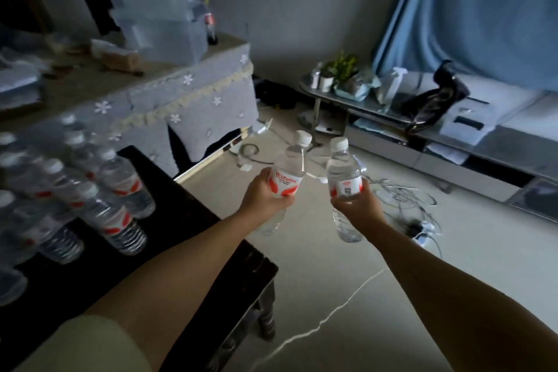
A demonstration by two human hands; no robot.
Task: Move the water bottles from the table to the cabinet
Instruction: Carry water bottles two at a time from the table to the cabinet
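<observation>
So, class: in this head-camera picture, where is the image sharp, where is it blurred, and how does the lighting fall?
Head view: the two held bottles, one in the left hand and one in the right hand, are fairly sharp; the bottles on the dark table at left are smeared by blur; the room is dim, the pale floor brightest; wide-angle distortion bends the edges.

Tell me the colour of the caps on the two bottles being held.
White, on both the left bottle's cap and the right bottle's cap; clearest in the head view.
</observation>
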